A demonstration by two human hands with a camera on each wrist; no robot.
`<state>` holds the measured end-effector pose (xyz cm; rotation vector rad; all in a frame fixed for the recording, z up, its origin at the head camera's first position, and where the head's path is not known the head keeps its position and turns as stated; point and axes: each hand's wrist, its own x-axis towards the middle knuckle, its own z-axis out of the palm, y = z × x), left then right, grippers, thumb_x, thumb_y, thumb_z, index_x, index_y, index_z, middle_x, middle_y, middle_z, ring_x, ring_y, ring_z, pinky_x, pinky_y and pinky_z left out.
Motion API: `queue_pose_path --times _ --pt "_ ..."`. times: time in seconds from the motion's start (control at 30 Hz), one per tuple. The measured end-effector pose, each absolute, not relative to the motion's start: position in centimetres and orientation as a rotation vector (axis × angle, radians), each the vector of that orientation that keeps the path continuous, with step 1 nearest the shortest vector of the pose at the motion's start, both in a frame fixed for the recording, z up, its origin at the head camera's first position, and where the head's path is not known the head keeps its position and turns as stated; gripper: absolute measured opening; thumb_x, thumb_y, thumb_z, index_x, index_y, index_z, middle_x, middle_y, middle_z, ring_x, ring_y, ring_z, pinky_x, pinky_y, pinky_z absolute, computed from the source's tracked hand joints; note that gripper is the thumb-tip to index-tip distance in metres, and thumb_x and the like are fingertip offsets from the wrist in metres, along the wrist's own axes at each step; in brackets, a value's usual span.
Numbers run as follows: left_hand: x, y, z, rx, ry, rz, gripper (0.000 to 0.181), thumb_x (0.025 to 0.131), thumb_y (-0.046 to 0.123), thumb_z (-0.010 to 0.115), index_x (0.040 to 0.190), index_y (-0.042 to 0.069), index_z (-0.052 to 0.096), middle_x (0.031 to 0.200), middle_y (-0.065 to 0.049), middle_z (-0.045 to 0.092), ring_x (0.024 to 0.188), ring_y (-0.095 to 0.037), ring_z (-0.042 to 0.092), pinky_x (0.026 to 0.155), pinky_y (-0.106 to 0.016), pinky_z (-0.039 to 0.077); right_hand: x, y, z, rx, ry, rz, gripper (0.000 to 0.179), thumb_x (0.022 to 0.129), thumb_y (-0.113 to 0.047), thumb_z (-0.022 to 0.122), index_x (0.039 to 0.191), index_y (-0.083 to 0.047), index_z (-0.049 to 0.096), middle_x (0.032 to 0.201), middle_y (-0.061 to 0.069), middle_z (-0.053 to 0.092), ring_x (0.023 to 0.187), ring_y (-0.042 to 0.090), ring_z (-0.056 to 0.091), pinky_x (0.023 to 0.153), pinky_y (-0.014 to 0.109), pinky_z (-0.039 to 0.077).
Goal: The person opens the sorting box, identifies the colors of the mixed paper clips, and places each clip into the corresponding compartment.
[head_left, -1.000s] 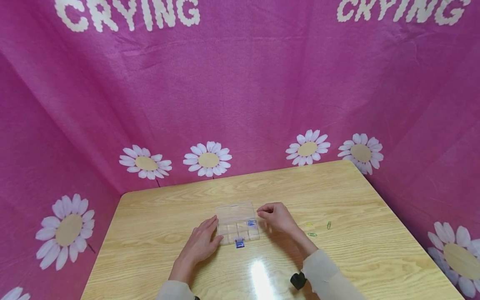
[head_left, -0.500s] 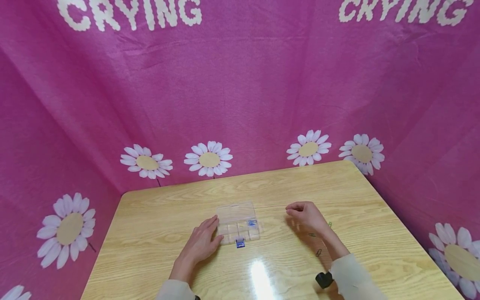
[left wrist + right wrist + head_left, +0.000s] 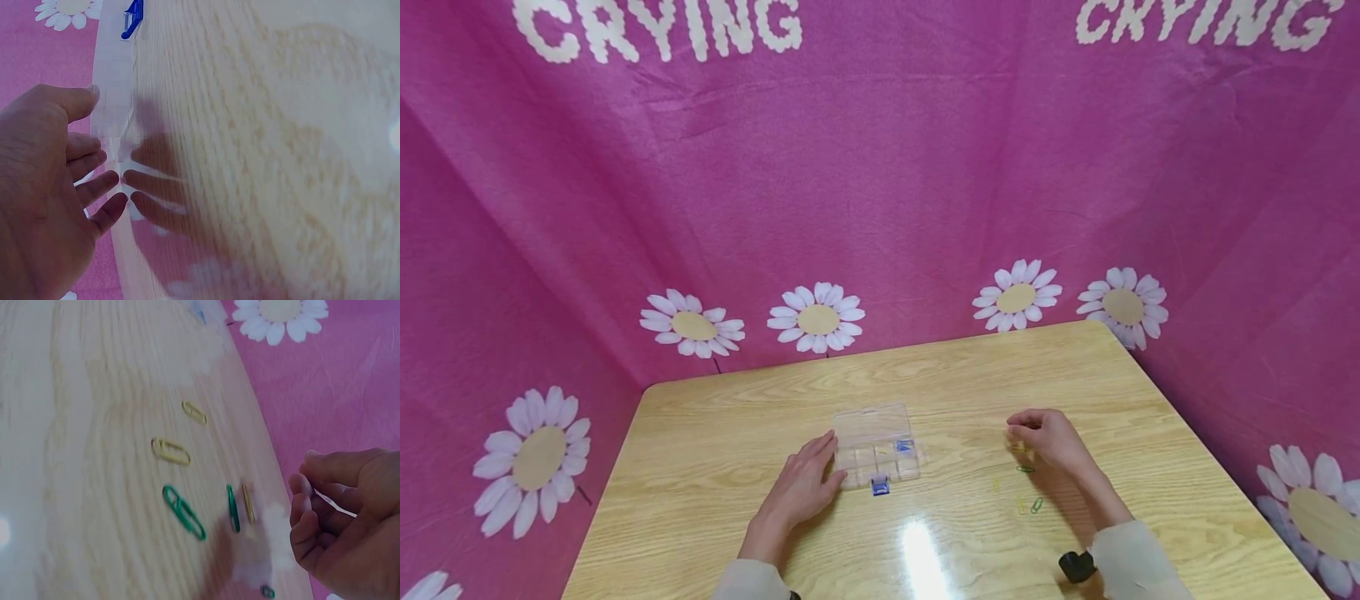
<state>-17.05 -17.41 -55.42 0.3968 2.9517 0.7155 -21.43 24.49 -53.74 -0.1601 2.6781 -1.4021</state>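
A clear plastic compartment box (image 3: 865,458) lies on the table with its lid (image 3: 872,422) folded back. Its blue latch (image 3: 880,487) faces the front, and something blue (image 3: 905,446) sits in the back right compartment. My left hand (image 3: 802,483) rests at the box's left side, fingers extended and thumb by the front corner. On the right, my right hand (image 3: 1051,437) hovers over the paper clips, its fingers loosely bent and thumb near the index finger; nothing shows between them. Yellow paper clips (image 3: 170,452) and green paper clips (image 3: 184,512) lie scattered below it.
The wooden table (image 3: 737,425) backs onto a pink curtain (image 3: 880,208) printed with daisies and white letters, which also hangs at both sides. A bright reflection of light shows on the tabletop in front of the box.
My right hand has moved rightward from beside the box to above the paper clips, uncovering several clips nearer the front. The left hand and the box have stayed in place.
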Motion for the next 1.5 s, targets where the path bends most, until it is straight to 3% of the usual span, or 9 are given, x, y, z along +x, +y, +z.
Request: queue_pose_path --times 0.47,0.97,1.37,1.5 --pt "-17.1 -17.4 -55.3 0.382 2.943 0.715 0.063 0.101 0.030 0.066 0.151 -0.002 0.048 0.160 -0.014 0.042 0.148 -0.034 0.038 0.116 -0.056 0.033 -20.5 25.7 -54.8 -0.074 2.671 -1.354 0.018 0.096 -0.006 0.071 0.107 0.008 0.073 0.090 0.010 0.073 0.068 0.017 0.057 0.056 0.026 0.047" --pt "-17.2 -17.4 -55.5 0.359 2.926 0.720 0.064 0.101 0.033 0.065 0.153 0.000 0.047 0.162 -0.012 0.041 0.149 -0.033 0.036 0.118 -0.055 0.030 -20.5 25.2 -55.6 -0.097 2.807 -1.233 0.010 0.085 0.001 0.076 0.094 0.005 0.075 0.083 0.007 0.072 0.075 0.016 0.060 0.069 0.031 0.051" --pt "-17.3 -17.3 -55.5 0.354 2.922 0.720 0.064 0.101 0.033 0.065 0.153 0.000 0.047 0.162 -0.012 0.041 0.150 -0.033 0.035 0.119 -0.058 0.029 -20.7 24.2 -55.3 -0.016 2.932 -1.087 0.003 0.082 0.002 0.078 0.083 0.003 0.076 0.083 0.010 0.074 0.082 0.025 0.066 0.075 0.042 0.055" --pt "-17.2 -17.3 -55.5 0.350 2.922 0.710 0.065 0.100 0.033 0.066 0.153 0.000 0.047 0.162 -0.012 0.041 0.150 -0.033 0.035 0.119 -0.057 0.029 -20.8 24.1 -55.1 -0.005 2.931 -1.063 0.004 0.084 0.003 0.077 0.081 0.003 0.075 0.081 0.010 0.073 0.080 0.025 0.065 0.071 0.041 0.055"
